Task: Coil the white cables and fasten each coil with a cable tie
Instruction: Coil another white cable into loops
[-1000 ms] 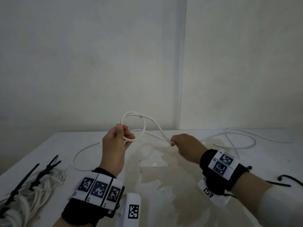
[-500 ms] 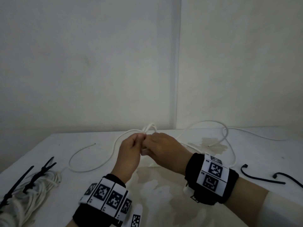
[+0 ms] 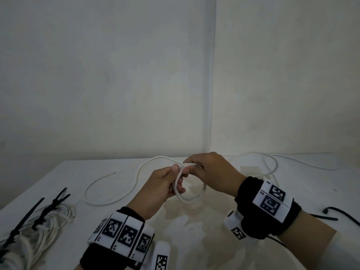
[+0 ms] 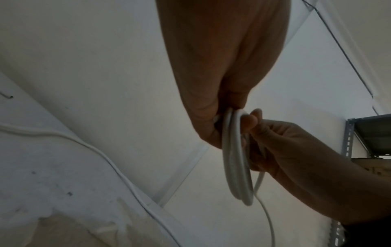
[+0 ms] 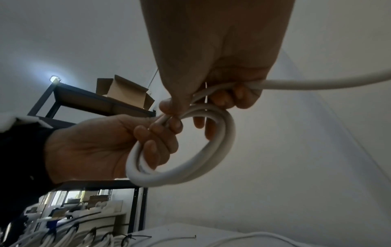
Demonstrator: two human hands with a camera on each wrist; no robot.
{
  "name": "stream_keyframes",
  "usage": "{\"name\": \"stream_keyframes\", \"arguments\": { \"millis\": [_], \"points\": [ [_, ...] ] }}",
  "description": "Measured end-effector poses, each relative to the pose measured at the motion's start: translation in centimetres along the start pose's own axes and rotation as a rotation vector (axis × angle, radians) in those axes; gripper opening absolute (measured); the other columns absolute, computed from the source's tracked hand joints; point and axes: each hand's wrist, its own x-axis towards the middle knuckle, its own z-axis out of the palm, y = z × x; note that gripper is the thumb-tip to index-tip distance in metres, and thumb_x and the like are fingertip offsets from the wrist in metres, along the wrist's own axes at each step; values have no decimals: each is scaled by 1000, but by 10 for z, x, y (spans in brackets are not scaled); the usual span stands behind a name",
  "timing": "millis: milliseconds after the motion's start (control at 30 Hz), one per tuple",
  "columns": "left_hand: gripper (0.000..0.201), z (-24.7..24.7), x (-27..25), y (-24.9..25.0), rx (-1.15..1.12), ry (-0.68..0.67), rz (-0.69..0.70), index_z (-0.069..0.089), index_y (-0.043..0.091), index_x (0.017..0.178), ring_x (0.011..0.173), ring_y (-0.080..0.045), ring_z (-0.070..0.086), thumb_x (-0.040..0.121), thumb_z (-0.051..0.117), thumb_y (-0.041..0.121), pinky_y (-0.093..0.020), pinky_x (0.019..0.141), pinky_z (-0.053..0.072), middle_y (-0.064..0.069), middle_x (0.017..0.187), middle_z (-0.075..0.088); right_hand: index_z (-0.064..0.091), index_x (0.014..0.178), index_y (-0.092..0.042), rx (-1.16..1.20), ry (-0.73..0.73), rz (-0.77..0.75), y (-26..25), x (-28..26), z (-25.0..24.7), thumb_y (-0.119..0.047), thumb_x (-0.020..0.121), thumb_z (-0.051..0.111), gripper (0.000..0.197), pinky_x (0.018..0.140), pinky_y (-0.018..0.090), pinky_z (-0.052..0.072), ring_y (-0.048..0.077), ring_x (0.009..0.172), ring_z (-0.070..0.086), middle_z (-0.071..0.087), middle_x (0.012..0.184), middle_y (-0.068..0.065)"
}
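A small coil of white cable [image 3: 190, 198] [image 4: 237, 160] [image 5: 190, 167] of two or three loops hangs above the white table [image 3: 109, 217], held between both hands. My left hand [image 3: 165, 184] [image 5: 118, 143] grips the coil's left side, fingers curled through the loops. My right hand [image 3: 210, 170] [image 4: 285, 150] grips the top of the coil and the cable running off to the right. The loose cable [image 3: 270, 164] trails over the table at the back right, and its free end [image 3: 101, 178] curves off at the left.
A finished bundle of white cable [image 3: 46, 225] with black cable ties [image 3: 48, 207] lies at the table's left front. Loose black ties [image 3: 335, 213] lie at the right front edge. Two white walls meet in a corner behind the table.
The hands came together from apart. The wide loop held up by the left hand has become a small tight coil, gripped by both hands, and the slack at the right has been drawn in.
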Motion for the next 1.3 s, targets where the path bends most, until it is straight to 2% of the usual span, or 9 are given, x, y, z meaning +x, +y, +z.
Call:
{"name": "stream_keyframes", "arguments": {
  "millis": [100, 267, 433, 600, 700, 833, 967, 1133, 1300],
  "points": [
    [39, 1, -1, 4, -9, -31, -12, 62, 2, 86, 51, -5, 51, 98, 34, 26, -22, 65, 53, 4, 57, 51, 67, 93, -19, -97, -4, 56, -3, 0, -3, -46, 88, 52, 32, 57, 15, 32, 8, 58, 45, 51, 62, -11],
    [39, 6, -6, 7, -50, -28, -34, 60, 4, 84, 51, -10, 56, 100, 32, 26, -24, 62, 54, 3, 56, 55, 67, 97, -20, -177, 41, 29, -6, -2, -3, -56, 87, 45, 43, 55, 21, 30, 17, 76, 57, 68, 84, -2],
    [42, 12, -7, 10, -27, -25, -21, 56, 5, 82, 44, -6, 42, 100, 27, 31, -20, 55, 48, 7, 50, 42, 68, 96, -20, -217, 103, -27, -1, -2, -2, -67, 75, 34, 62, 58, 26, 30, 20, 81, 62, 71, 86, -1],
    [30, 12, -8, 14, 187, -70, 9, 55, 9, 83, 44, -3, 41, 96, 36, 29, -20, 58, 47, 11, 50, 39, 68, 91, -21, -94, 21, 43, 2, -6, -7, -58, 83, 50, 42, 67, 30, 42, 17, 71, 58, 67, 73, -3],
    [29, 11, -7, 14, 180, -96, -19, 53, 9, 83, 44, -3, 39, 99, 34, 23, -20, 57, 46, 12, 48, 39, 67, 83, -22, 39, -28, 93, 5, -7, -8, -48, 86, 56, 29, 64, 26, 40, 7, 58, 50, 55, 57, -10],
    [30, 6, -10, 17, 107, -67, -21, 50, 7, 79, 43, -4, 35, 99, 32, 19, -18, 53, 44, 10, 47, 36, 66, 82, -24, 91, -36, 69, 9, -4, -7, -40, 89, 53, 22, 61, 20, 38, 2, 58, 51, 55, 60, -14],
    [31, -6, -12, 23, -78, 29, -2, 49, 6, 77, 40, -4, 31, 99, 31, 17, -17, 46, 41, 9, 47, 33, 63, 91, -8, 114, 33, 47, 25, -3, -13, -31, 95, 44, 30, 63, 29, 37, 22, 66, 51, 60, 72, 7],
    [31, -24, -11, 26, -243, 146, 13, 50, 6, 76, 38, -4, 30, 99, 32, 17, -17, 42, 38, 8, 45, 32, 58, 99, -7, -85, 96, 102, 47, -7, -18, -25, 97, 41, 25, 61, 29, 29, 22, 62, 44, 43, 60, -15],
    [33, -37, -7, 30, -423, 255, 77, 49, 8, 74, 36, -4, 30, 100, 32, 20, -16, 40, 38, 8, 44, 33, 57, 95, -9, -376, 159, 98, 62, -4, -20, -16, 97, 42, 17, 55, 31, 34, 31, 65, 55, 57, 78, 7]
  ]
}}
